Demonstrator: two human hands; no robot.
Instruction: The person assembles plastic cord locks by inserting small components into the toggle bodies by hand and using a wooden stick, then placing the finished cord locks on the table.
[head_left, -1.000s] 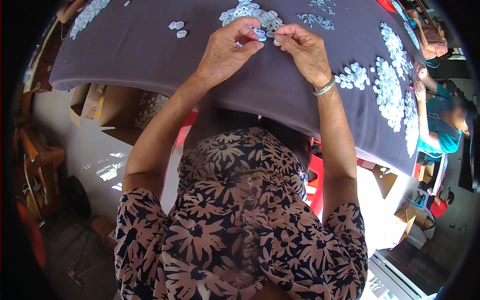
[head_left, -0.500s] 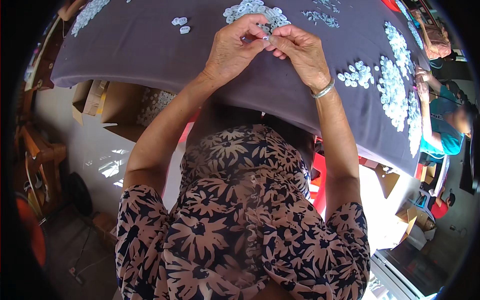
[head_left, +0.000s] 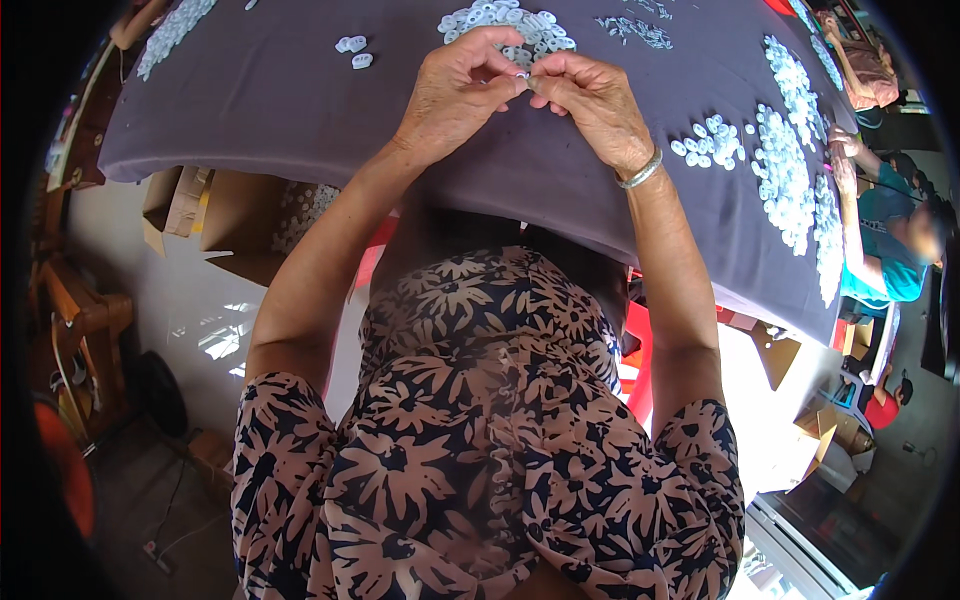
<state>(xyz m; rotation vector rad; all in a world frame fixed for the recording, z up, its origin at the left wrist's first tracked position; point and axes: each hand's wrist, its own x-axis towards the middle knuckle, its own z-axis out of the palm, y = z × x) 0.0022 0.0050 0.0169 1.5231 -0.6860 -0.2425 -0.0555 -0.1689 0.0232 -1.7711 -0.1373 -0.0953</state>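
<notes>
Above the table's near middle, my left hand (head_left: 448,100) and my right hand (head_left: 600,108) meet fingertip to fingertip. Both are closed in a pinch around a small white plastic piece (head_left: 522,76), mostly covered by the fingers. Just beyond them lies a heap of white oval plastic pieces (head_left: 545,32), each with holes. To its right are scattered small, thin metallic-looking parts (head_left: 638,34). A few white pieces (head_left: 360,60) sit apart on the left.
A dark cloth covers the table (head_left: 270,100). More white pieces (head_left: 710,142) lie on the right, beside larger heaps (head_left: 785,180). Another person's hand (head_left: 843,160) works at the right edge. Below the table stands an open cardboard box (head_left: 240,212) of white pieces.
Both hands have shifted very slightly left, along with the whole view. The fingers stay pinched together on the small piece.
</notes>
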